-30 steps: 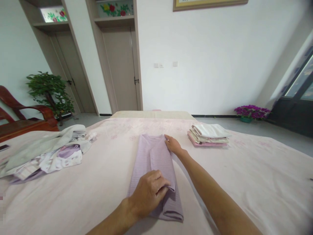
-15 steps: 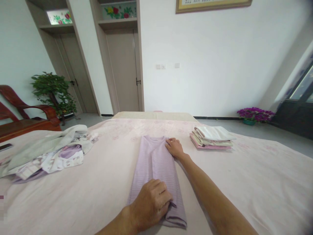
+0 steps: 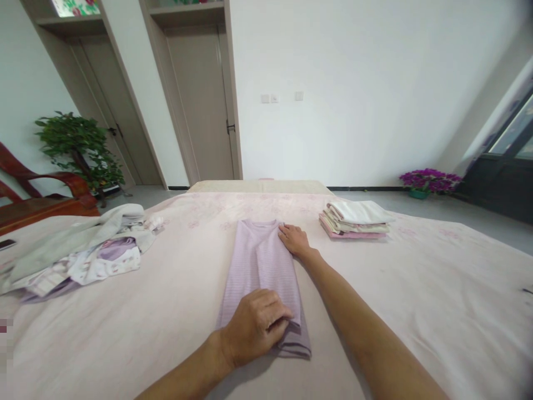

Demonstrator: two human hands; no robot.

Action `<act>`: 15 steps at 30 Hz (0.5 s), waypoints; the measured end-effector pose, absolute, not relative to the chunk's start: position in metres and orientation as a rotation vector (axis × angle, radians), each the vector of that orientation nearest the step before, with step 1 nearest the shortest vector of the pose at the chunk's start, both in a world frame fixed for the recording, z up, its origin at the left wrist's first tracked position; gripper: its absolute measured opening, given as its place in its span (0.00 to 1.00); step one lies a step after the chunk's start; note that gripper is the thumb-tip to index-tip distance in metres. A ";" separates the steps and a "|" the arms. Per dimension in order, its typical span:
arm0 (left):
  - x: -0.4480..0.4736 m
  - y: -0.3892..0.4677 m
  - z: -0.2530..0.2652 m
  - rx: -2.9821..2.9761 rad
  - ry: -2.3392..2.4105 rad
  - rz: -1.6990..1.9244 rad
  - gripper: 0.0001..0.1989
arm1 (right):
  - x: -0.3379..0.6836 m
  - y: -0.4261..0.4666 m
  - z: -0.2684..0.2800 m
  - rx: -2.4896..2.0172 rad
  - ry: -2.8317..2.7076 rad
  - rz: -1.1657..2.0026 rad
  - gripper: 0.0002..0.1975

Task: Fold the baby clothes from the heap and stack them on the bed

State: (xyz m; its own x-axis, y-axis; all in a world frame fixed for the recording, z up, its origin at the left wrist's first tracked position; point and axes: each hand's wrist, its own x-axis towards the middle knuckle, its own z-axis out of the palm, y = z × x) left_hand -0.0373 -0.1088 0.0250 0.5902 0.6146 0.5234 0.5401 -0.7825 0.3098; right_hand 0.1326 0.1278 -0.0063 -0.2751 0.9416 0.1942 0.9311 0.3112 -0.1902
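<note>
A lilac, finely striped shirt (image 3: 260,261), folded into a long narrow shape, lies in front of me with its neckline at the far end. My left hand (image 3: 260,322) is closed on the near part of the shirt, pinching the edge of an upper layer a little above the bottom layers. At the far right corner, by the shoulder, my right hand (image 3: 295,240) has its fingers pressed together on the cloth. Its grip there is partly hidden by the hand itself.
A stack of folded clothes (image 3: 353,221) sits to the right on the pink bedsheet (image 3: 175,311). On the left is a loose heap of clothes (image 3: 83,255), with a phone (image 3: 7,244) near it. A wooden chair (image 3: 50,194) stands beyond the left edge.
The near edge of the upper layer has been drawn slightly away from me by my left hand, baring more of the layers beneath. My right hand stays at the shoulder; the view has shifted.
</note>
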 end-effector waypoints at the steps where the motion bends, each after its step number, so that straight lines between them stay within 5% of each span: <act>1: -0.036 -0.109 0.024 2.722 0.970 0.905 0.04 | 0.132 0.127 -0.006 -1.693 -2.306 0.050 0.25; 8: -0.051 -0.104 0.041 2.707 1.204 0.816 0.19 | 0.138 0.119 0.000 -1.666 -2.226 0.020 0.27; 15: -0.093 -0.078 0.057 2.298 1.622 0.992 0.14 | 0.130 0.088 0.020 -1.516 -2.332 -0.087 0.25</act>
State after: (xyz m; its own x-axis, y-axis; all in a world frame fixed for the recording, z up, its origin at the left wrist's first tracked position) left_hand -0.0927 -0.0778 0.0571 0.1920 0.8855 0.4231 0.7801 -0.3993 0.4817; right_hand 0.1297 0.0882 0.0197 -0.3615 0.8730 0.3274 0.8949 0.4234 -0.1409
